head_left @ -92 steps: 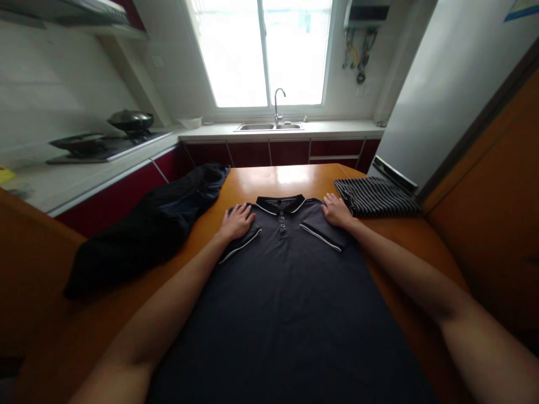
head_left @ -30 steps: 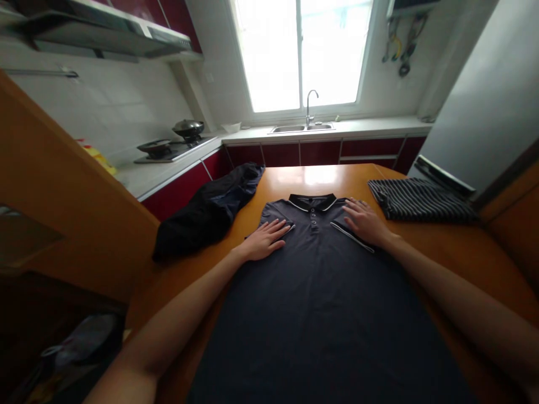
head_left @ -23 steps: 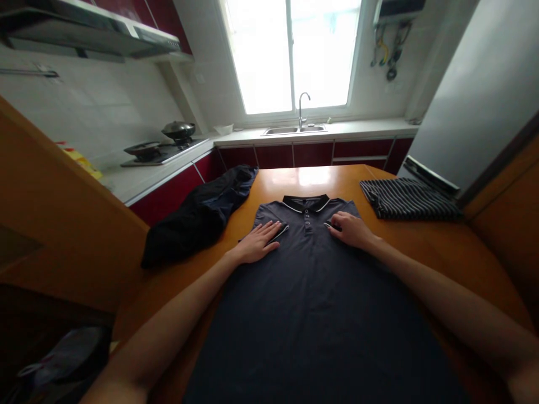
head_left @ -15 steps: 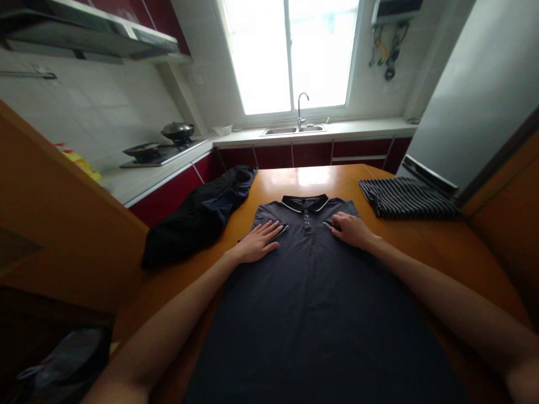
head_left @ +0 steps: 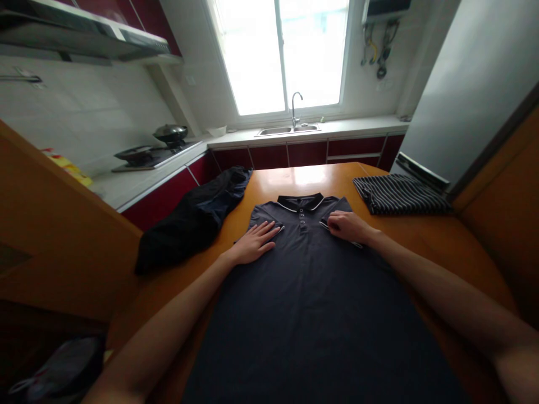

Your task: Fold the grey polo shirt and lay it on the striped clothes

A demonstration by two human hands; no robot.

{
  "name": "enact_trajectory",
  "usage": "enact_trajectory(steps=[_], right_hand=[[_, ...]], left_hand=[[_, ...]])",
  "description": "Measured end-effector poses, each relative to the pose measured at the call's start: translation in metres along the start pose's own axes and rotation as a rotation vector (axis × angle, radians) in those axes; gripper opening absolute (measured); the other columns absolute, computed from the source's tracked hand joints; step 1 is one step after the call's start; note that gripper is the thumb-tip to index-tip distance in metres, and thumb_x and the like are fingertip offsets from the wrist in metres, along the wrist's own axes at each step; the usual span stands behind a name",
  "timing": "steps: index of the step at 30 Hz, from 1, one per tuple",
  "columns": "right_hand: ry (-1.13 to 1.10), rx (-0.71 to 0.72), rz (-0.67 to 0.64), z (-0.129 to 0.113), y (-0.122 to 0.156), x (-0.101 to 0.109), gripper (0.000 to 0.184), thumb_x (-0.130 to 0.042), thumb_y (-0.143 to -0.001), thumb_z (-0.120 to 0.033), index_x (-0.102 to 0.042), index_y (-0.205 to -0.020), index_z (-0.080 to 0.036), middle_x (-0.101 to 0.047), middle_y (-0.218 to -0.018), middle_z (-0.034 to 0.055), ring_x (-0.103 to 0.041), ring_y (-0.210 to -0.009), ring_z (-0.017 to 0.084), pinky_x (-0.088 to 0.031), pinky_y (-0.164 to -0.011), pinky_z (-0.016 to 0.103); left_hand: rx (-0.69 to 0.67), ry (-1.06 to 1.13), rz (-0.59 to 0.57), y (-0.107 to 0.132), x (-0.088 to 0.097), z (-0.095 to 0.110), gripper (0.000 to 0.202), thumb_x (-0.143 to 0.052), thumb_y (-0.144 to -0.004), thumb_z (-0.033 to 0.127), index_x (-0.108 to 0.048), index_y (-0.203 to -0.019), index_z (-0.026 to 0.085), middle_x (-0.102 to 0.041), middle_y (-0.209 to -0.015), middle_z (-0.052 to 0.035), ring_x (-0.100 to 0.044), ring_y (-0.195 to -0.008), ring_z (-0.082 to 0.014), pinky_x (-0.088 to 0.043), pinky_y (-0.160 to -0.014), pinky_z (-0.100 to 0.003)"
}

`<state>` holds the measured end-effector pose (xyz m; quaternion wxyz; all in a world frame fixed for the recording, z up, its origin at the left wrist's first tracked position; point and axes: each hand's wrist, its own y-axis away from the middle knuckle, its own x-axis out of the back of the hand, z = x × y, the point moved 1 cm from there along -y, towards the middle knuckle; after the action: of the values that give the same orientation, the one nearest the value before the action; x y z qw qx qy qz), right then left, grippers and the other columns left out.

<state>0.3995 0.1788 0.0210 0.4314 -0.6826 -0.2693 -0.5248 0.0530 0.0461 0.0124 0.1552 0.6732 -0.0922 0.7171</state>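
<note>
A dark grey polo shirt lies face up, spread over the table, its black collar with white trim at the far end. Both short sleeves are turned inward over its chest. My left hand rests flat on the folded left-side sleeve, fingers spread. On the opposite side, my right hand has its fingers curled closed at the white-edged cuff of the other sleeve. The fingertips are partly hidden, but they appear to pinch the fabric. Part of that cuff shows beneath my wrist.
Crumpled dark clothing lies along the table's left side. A striped folded cloth sits at the far right of the wooden table, near the fridge. Behind are a sink and a stove with pans.
My right hand and the sleeve in it have shifted slightly inward, and more of the cuff shows below the wrist. My left hand stays flat in place. The camera view has turned a little.
</note>
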Motion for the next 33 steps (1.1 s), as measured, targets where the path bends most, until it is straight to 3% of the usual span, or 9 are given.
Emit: enact_trajectory(steps=[3, 6, 8, 11, 15, 18, 21, 26, 33], right_hand=[[-0.034, 0.039, 0.102, 0.004, 0.0, -0.003, 0.028, -0.048, -0.1, -0.029, -0.072, -0.092, -0.019, -0.072, -0.098, 0.01, -0.064, -0.1, 0.024, -0.049, -0.092, 0.036], [-0.068, -0.046, 0.15, 0.009, 0.0, -0.013, 0.039, -0.041, -0.104, -0.036, -0.069, -0.122, -0.017, -0.066, -0.132, 0.0143, -0.055, -0.129, 0.027, -0.042, -0.111, 0.042], [-0.087, -0.123, 0.071, 0.014, 0.0, -0.023, 0.051, -0.038, -0.104, -0.044, -0.057, -0.142, -0.015, -0.051, -0.152, 0.0156, -0.04, -0.145, 0.028, -0.033, -0.119, 0.046], [-0.125, -0.221, -0.077, 0.018, 0.0, -0.035, 0.066, -0.031, -0.104, -0.055, -0.042, -0.154, -0.014, -0.034, -0.163, 0.0164, -0.025, -0.154, 0.029, -0.024, -0.123, 0.051], [-0.158, -0.25, -0.11, 0.019, -0.003, -0.037, 0.071, -0.028, -0.103, -0.059, -0.04, -0.156, -0.013, -0.031, -0.164, 0.0167, -0.024, -0.154, 0.028, -0.021, -0.124, 0.051], [-0.149, -0.286, 0.002, 0.025, -0.006, -0.031, 0.063, -0.025, -0.105, -0.047, -0.048, -0.15, -0.009, -0.041, -0.159, 0.0168, -0.031, -0.152, 0.025, -0.025, -0.124, 0.044], [-0.083, -0.321, 0.102, 0.039, -0.007, -0.027, 0.059, -0.024, -0.105, -0.037, -0.05, -0.148, -0.006, -0.045, -0.157, 0.0173, -0.032, -0.151, 0.023, -0.024, -0.125, 0.039], [-0.037, -0.438, -0.089, 0.063, -0.003, -0.039, 0.068, -0.03, -0.102, -0.048, -0.039, -0.155, -0.006, -0.031, -0.164, 0.0179, -0.022, -0.154, 0.028, -0.019, -0.125, 0.047], [-0.017, -0.571, -0.141, 0.069, -0.002, -0.047, 0.077, -0.023, -0.101, -0.055, -0.029, -0.159, -0.003, -0.021, -0.167, 0.0194, -0.017, -0.156, 0.029, -0.015, -0.126, 0.048]], left_hand=[[-0.001, 0.01, -0.005, 0.0, 0.001, 0.0, 0.066, -0.02, -0.105, 0.063, -0.019, -0.163, 0.033, -0.01, -0.17, -0.0003, -0.008, -0.157, -0.0252, -0.011, -0.126, -0.048], [0.002, 0.056, -0.022, -0.001, 0.005, 0.0, 0.069, -0.021, -0.104, 0.065, -0.019, -0.163, 0.03, -0.012, -0.17, -0.0008, -0.009, -0.157, -0.0256, -0.011, -0.127, -0.048], [0.004, 0.115, -0.007, -0.002, 0.009, -0.001, 0.07, -0.021, -0.104, 0.064, -0.023, -0.163, 0.027, -0.017, -0.169, -0.0021, -0.014, -0.157, -0.0246, -0.014, -0.127, -0.045], [0.022, 0.171, 0.106, -0.01, 0.016, -0.004, 0.069, -0.019, -0.105, 0.059, -0.034, -0.159, 0.02, -0.03, -0.166, -0.0048, -0.023, -0.155, -0.0225, -0.019, -0.127, -0.04], [0.113, 0.159, 0.209, -0.037, 0.015, -0.016, 0.067, -0.02, -0.104, 0.053, -0.042, -0.154, 0.014, -0.038, -0.162, -0.0079, -0.03, -0.152, -0.023, -0.023, -0.126, -0.038], [0.232, 0.125, 0.216, -0.064, 0.009, -0.028, 0.067, -0.022, -0.104, 0.049, -0.041, -0.154, 0.009, -0.036, -0.163, -0.0127, -0.03, -0.152, -0.0231, -0.024, -0.125, -0.037], [0.345, 0.082, 0.197, -0.08, 0.002, -0.039, 0.068, -0.023, -0.104, 0.05, -0.037, -0.155, 0.007, -0.032, -0.164, -0.0173, -0.025, -0.154, -0.0267, -0.021, -0.125, -0.044], [0.398, 0.063, 0.163, -0.08, -0.003, -0.048, 0.071, -0.022, -0.102, 0.061, -0.035, -0.158, 0.019, -0.023, -0.168, -0.0132, -0.017, -0.156, -0.031, -0.015, -0.123, -0.059], [0.545, 0.072, 0.121, -0.079, 0.003, -0.047, 0.08, -0.021, -0.1, 0.067, -0.029, -0.16, 0.015, -0.018, -0.168, -0.0136, -0.011, -0.157, -0.0303, -0.012, -0.125, -0.058]])
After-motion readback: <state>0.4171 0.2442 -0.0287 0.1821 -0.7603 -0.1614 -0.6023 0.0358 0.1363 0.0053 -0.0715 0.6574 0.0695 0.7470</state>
